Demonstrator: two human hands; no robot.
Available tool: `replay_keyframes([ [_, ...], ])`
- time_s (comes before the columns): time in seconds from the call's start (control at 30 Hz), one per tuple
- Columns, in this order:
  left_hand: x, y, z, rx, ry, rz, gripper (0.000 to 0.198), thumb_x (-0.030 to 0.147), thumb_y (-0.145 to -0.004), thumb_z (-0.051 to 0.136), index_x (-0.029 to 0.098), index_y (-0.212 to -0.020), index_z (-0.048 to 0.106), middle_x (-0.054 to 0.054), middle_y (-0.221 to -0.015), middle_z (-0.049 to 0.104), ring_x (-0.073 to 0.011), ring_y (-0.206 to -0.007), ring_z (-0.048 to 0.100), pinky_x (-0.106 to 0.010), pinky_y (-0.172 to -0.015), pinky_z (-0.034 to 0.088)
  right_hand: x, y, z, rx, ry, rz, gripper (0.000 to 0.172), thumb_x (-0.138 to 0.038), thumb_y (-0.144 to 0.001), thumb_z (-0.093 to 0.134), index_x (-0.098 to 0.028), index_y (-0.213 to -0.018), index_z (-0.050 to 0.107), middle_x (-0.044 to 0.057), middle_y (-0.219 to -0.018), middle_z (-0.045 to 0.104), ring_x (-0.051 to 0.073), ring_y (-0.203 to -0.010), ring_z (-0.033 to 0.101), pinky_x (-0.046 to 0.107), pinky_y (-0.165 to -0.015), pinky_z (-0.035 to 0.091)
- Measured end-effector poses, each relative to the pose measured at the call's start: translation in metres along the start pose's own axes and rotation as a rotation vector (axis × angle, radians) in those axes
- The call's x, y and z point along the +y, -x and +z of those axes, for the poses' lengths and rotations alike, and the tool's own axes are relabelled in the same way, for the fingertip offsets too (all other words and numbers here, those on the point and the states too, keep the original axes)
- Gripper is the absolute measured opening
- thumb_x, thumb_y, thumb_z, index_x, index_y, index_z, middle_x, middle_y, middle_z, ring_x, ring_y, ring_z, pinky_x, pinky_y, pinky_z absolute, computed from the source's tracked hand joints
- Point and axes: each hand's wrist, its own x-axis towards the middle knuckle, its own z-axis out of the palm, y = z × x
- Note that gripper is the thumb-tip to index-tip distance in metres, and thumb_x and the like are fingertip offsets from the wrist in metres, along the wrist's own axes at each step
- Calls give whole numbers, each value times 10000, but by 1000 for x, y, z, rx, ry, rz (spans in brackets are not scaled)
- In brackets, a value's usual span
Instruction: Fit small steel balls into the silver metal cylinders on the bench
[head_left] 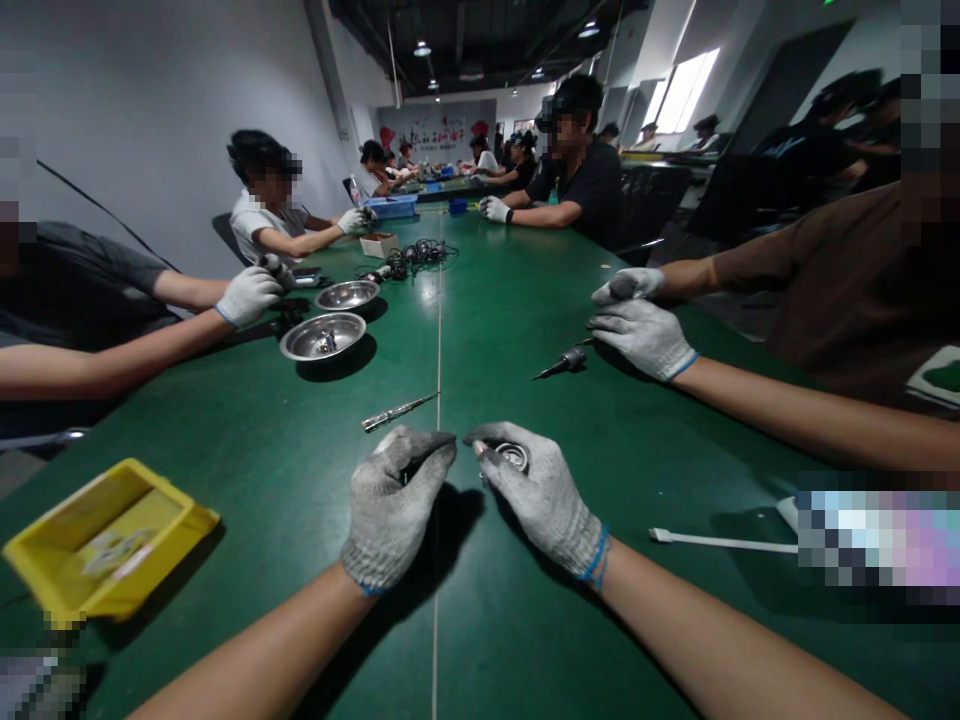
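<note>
R hand (pixel 546 488) pinching small round metal part (pixel 514 457) over green desk (pixel 510 640); L hand (pixel 391 502) near it, thumb & fingertips (pixel 441 441) together, can't tell if gripping anything; screwdriver (pixel 397 412) just beyond L hand, yellow bin (pixel 161 562) w/ bits (pixel 116 550) at left, 2 steel bowls (pixel 300 345) farther off

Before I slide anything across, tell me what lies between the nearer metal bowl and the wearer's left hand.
A slim screwdriver-like tool lies on the green tabletop between the nearer metal bowl and left hand, seen in the head view.
</note>
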Motion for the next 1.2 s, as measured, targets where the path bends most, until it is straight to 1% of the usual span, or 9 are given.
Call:
replay_keyframes([
  [0.13,1,2,3,-67,44,31,143,207,-922,676,228,-959,813,-30,-847,758,-175,-776,714,-280,-708,587,-3,2,1,-79,-45,30,208,-324,-869,637,-178,-832,780,44,-734,755,200,-677,703,292,-632,560],
  [0.2,1,1,4,-89,49,49,148,197,-926,674,223,-968,813,-32,-846,756,-170,-772,714,-275,-714,585,-4,2,2,-96,-65,55,212,-318,-858,636,-168,-808,777,47,-730,756,189,-646,689,280,-605,551],
  [0.37,2,0,5,-108,30,90,146,185,-936,673,221,-965,811,-21,-829,747,-148,-753,704,-254,-718,578,-6,0,0,-89,-74,100,237,-355,-855,631,-174,-736,725,3,-601,667,142,-518,579,246,-506,477],
  [0.47,4,1,4,-113,-13,88,150,186,-936,666,222,-982,804,-26,-857,754,-157,-777,711,-266,-733,586,-7,-1,-1,-79,-80,116,229,-361,-845,643,-187,-707,694,-16,-557,626,131,-482,535,242,-477,441],
  [0.57,5,2,4,-94,-54,68,136,201,-932,667,218,-977,794,-27,-862,754,-161,-777,708,-276,-741,593,-7,-1,-2,-80,-69,115,235,-371,-848,639,-190,-707,687,-16,-545,620,132,-478,531,244,-481,432],
  [0.7,5,2,4,-95,-62,102,122,214,-934,670,221,-926,792,-20,-824,746,-152,-740,699,-270,-727,597,-5,0,-2,-79,-45,112,250,-381,-858,629,-194,-696,668,-11,-549,621,135,-488,536,246,-486,421],
  [0.87,6,2,4,-106,-63,130,126,212,-937,669,219,-935,795,-22,-825,752,-155,-740,707,-274,-724,604,-4,1,-2,-86,-39,102,252,-374,-868,613,-203,-687,647,-20,-557,602,135,-488,515,253,-499,421],
  [1.07,6,2,3,-110,-64,137,124,193,-933,675,214,-931,798,-20,-829,758,-154,-753,713,-266,-737,599,-4,0,-1,-89,-32,93,236,-363,-876,613,-203,-709,660,-21,-581,603,141,-515,518,263,-529,425],
  [1.2,5,2,3,-110,-75,139,121,200,-933,680,215,-928,800,-14,-810,748,-148,-731,705,-255,-707,588,-5,1,-3,-110,-35,99,239,-366,-878,606,-202,-711,654,-25,-574,587,141,-519,511,268,-538,418],
])
